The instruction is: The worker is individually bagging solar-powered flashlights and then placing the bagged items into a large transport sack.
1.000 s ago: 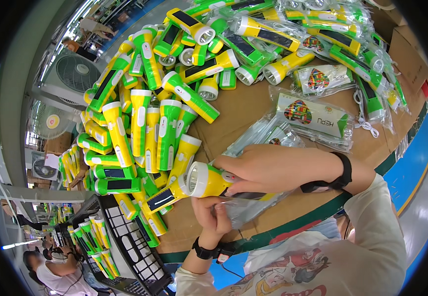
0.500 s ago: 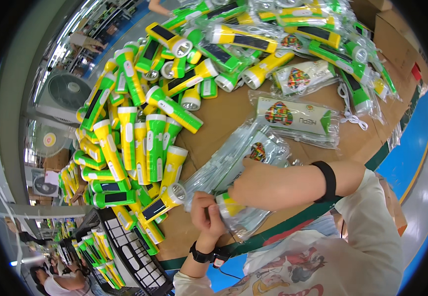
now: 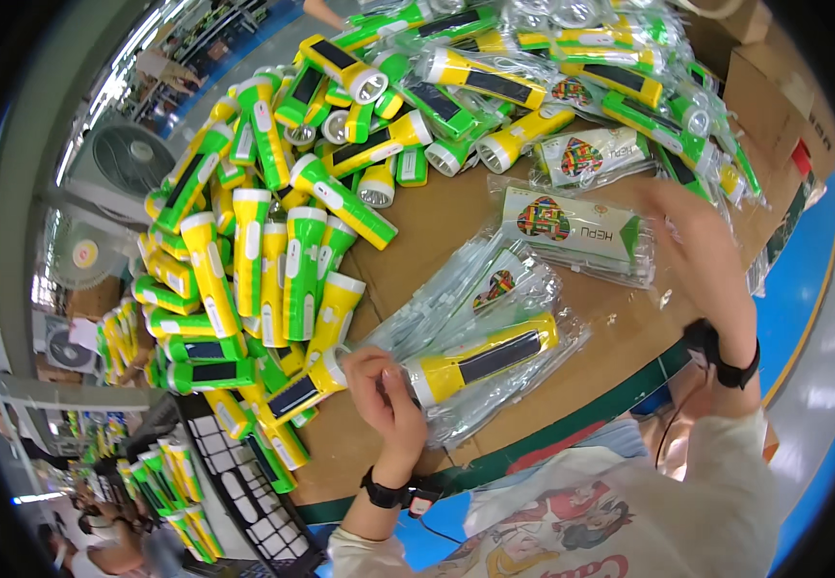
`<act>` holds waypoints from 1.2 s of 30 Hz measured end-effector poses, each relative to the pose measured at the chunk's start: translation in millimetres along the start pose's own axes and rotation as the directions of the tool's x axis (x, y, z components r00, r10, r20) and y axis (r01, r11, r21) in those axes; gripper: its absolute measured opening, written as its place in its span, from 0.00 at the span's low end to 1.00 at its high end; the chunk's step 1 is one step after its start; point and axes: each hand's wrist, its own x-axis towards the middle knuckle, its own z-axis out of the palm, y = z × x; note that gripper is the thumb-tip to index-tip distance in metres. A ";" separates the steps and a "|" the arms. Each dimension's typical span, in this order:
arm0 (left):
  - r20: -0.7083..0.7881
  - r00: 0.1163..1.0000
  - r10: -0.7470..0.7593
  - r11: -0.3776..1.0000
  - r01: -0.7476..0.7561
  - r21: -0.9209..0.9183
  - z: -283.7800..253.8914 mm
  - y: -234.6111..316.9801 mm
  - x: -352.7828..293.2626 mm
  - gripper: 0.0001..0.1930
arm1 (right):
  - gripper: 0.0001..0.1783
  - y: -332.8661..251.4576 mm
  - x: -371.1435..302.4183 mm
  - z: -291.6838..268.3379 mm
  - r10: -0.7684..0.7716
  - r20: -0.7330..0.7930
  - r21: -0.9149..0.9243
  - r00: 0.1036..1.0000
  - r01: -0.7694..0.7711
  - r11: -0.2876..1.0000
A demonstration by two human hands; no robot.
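Note:
A yellow flashlight point(image 3: 495, 361) with a dark solar panel and white head lies in a clear plastic bag point(image 3: 543, 385) near the table's front edge. My left hand point(image 3: 389, 400) has its fingers curled at the bag's left end, by the flashlight's head. Beneath and behind it is a stack of clear bags point(image 3: 427, 299), with a printed card point(image 3: 499, 289) showing through. My right hand point(image 3: 678, 212) is farther out on the right, beside a bagged white-and-green card point(image 3: 572, 226). Motion smears its fingers, so their grip is unclear.
Many loose green-and-yellow flashlights point(image 3: 302, 275) are heaped on the left. Bagged flashlights point(image 3: 629, 87) fill the far side, with another bagged card point(image 3: 591, 154) before them. A cardboard box point(image 3: 774, 96) stands far right. A black crate point(image 3: 254, 491) holding flashlights is lower left.
My right hand has gone from over the bagged flashlight to the far right, uncovering the flashlight, which now lies farther into the bag. My left hand has stayed at the bag's end.

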 end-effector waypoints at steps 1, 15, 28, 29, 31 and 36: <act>0.048 0.993 -0.111 0.993 0.112 -0.022 -1.1 8.3 2.3 0.06 | 0.15 25.4 -15.5 2.3 0.145 0.008 -0.077 0.989 -0.144 0.987; 0.117 0.969 -0.218 0.933 0.242 -0.268 1.2 4.4 -8.1 0.06 | 0.13 7.3 -22.1 -15.2 0.146 -0.263 0.173 0.954 -0.102 0.980; 0.189 0.976 0.105 0.988 -0.080 -0.135 -1.4 12.2 4.5 0.05 | 0.08 -124.3 68.8 92.3 -0.792 0.420 0.769 0.444 0.290 0.570; 0.175 0.976 0.129 0.986 -0.107 -0.131 -1.2 12.0 4.4 0.04 | 0.08 -123.9 66.5 95.9 -0.793 0.418 0.773 0.442 0.285 0.567; 0.149 0.982 0.119 0.989 -0.105 -0.100 -1.0 7.3 4.5 0.01 | 0.10 -120.6 59.4 100.0 -0.767 0.475 0.773 0.430 0.213 0.598; 0.039 0.997 -0.069 0.994 0.072 -0.084 -3.1 5.2 6.9 0.03 | 0.17 -95.1 82.0 85.7 -0.850 0.502 0.803 0.163 0.278 0.527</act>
